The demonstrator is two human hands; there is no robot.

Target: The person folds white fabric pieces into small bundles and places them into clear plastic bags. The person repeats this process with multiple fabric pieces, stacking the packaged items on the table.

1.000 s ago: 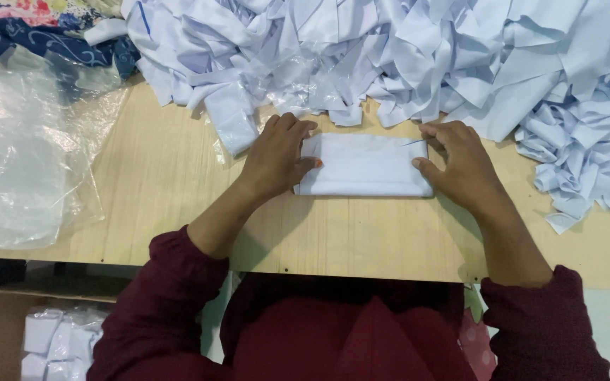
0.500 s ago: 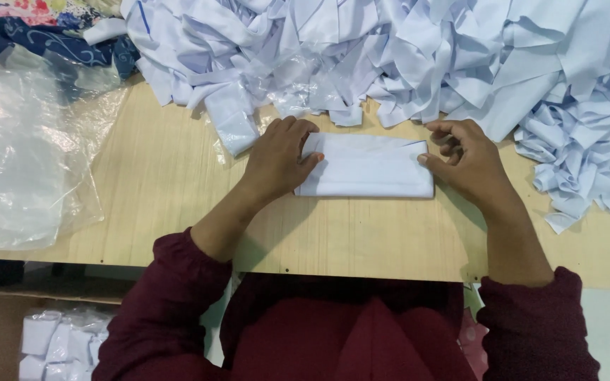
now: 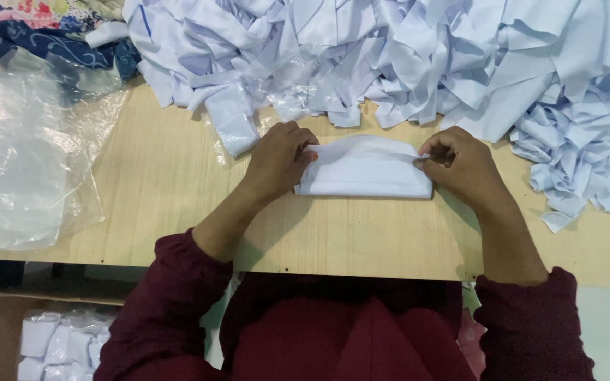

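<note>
Plywood table point(image 3: 178, 176) fills most of the view, pale and grained, with the person in dark red sleeves seated at its near edge. Across its far side sprawls a big heap of white fabric strips point(image 3: 418, 56), loose and tangled, running from upper left round to the right edge. A crumpled clear plastic sheet point(image 3: 22, 155) lies on the table's left part, and patterned blue cloth point(image 3: 30, 39) shows in the far left corner. Below the table edge at lower left sits a bag of folded white pieces point(image 3: 58, 346). Between the hands, just in front of the heap, lies the folded white cloth point(image 3: 365, 169), a flat oblong whose long axis runs left to right, parallel to the near table edge; its upper layer arches up a little in the middle. The left hand point(image 3: 277, 159) rests on the cloth's left end, fingers curled and pinching its upper corner. The right hand point(image 3: 460, 166) is at the right end, fingers clenched with thumb and forefinger nipping the upper right corner. Both hands touch the cloth, one at each short end, about equally near.
</note>
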